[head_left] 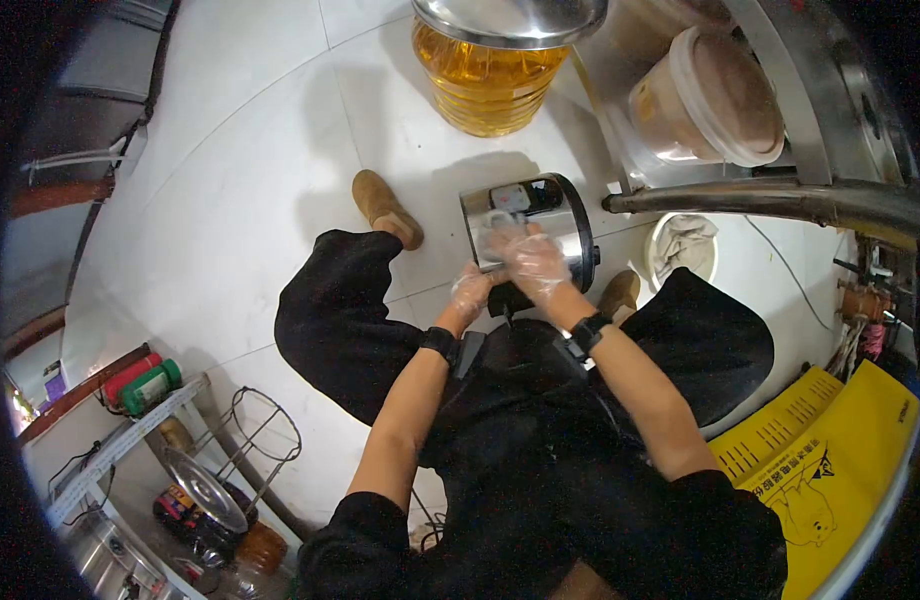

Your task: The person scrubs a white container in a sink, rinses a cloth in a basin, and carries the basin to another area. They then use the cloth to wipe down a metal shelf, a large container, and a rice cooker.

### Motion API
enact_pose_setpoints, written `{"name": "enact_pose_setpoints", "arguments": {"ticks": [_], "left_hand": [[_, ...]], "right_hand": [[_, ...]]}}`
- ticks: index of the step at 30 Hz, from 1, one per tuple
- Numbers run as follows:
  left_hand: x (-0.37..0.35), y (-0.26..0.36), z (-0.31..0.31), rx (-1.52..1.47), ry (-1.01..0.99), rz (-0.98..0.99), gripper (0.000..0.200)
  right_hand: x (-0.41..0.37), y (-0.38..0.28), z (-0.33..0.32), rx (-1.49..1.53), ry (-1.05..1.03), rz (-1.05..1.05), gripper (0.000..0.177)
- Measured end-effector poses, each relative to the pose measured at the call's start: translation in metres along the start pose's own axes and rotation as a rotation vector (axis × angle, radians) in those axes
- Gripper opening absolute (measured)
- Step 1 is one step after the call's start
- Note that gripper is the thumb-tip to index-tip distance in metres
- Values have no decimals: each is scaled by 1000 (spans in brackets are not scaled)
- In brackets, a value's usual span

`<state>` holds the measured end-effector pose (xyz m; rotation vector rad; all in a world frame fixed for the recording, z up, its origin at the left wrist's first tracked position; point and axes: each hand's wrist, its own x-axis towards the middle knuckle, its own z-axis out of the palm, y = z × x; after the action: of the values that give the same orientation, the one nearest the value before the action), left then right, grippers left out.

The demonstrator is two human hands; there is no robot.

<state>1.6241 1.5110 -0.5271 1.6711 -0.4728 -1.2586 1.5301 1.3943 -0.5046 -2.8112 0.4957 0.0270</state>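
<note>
A steel rice cooker [477, 216] with black end parts and a dark control panel [525, 197] lies tilted on the floor between my feet. My left hand [470, 292], in a clear plastic glove, is closed on its near lower edge. My right hand [535, 262], gloved the same way, presses against the steel side below the panel. Its fingers are bent and smeared by motion around a pale, crumpled patch, and I cannot tell what it is.
A big bottle of yellow oil [490, 88] stands ahead under a steel lid [510, 18]. At right are a lidded tub [710, 100], a steel rail [740, 200] and a bucket with a cloth [685, 245]. Yellow boards [830, 480] and a cluttered shelf [130, 440] flank me.
</note>
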Motion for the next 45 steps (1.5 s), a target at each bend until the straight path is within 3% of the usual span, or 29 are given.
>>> {"name": "enact_pose_setpoints", "arguments": {"ticks": [1,2,4,6,7,9,10,12,14,15,17,18,20,21,22,24,25,26,28,30,32,33,35,39,41,42,44,45], "left_hand": [[-7,27,1,-1,24,-159,57],[-10,40,2,-5,48,-318,59],[1,8,4,20,74,-282,61],[2,3,2,50,107,-250,64],[-1,17,0,177,40,-309,67],[-3,22,1,299,-24,-365,75],[-4,14,6,305,46,-274,68],[2,-11,6,310,118,-186,61],[22,-49,-1,-24,-57,-239,67],[27,-66,-1,-23,-57,-240,67],[34,-83,-1,914,-138,305,67],[35,-85,-1,913,-138,305,67],[31,-63,1,185,-71,-234,69],[25,-46,2,188,-69,-232,69],[12,-11,4,162,13,-280,69],[3,10,3,139,99,-318,70],[2,7,3,78,88,-272,69],[3,1,3,14,74,-229,68],[16,-35,7,53,79,-260,65],[28,-78,9,89,86,-294,63],[23,-91,3,1294,89,854,62],[21,-84,5,1292,87,854,62],[4,-12,5,58,-67,-96,60],[21,-56,7,115,-40,-31,58],[26,-73,4,474,-29,142,53],[28,-74,2,482,-31,145,53],[30,-69,-4,1294,-395,302,52],[32,-72,-4,1301,-402,307,52]], "right_hand": [[-8,18,11,34,105,-69,38],[-18,30,13,-25,83,16,39],[-32,60,15,-141,-25,168,42],[-37,53,-26,-99,44,201,42],[-38,54,-24,-177,-86,208,44],[-45,58,13,-612,90,-101,49],[-43,49,9,-613,90,-106,49],[-27,14,-11,-22,-163,-18,47],[-3,-5,-21,-54,-184,-30,50],[11,-13,-25,-32,-211,9,53],[29,-12,-16,-3,-227,-11,64],[39,-7,-5,-4,-227,-12,64],[62,-12,-9,-103,-462,50,65],[68,-11,-20,-78,-373,11,49],[79,-10,-11,-78,-365,10,49],[106,-2,23,-65,-408,218,32],[109,3,31,-34,-363,211,27],[102,4,34,-35,-361,212,27],[74,1,37,-61,-110,46,35],[46,-17,-14,-89,-193,33,42],[16,-15,-32,24,-74,-30,48],[5,-9,-31,24,-77,-29,48],[-10,1,-28,11,-138,-21,51],[18,-2,-19,37,-225,43,47],[38,-4,-8,19,-254,61,47],[49,-4,-4,-5,-287,74,46],[63,-1,14,-1,-198,96,50],[66,-1,13,1,-245,93,52]]}}
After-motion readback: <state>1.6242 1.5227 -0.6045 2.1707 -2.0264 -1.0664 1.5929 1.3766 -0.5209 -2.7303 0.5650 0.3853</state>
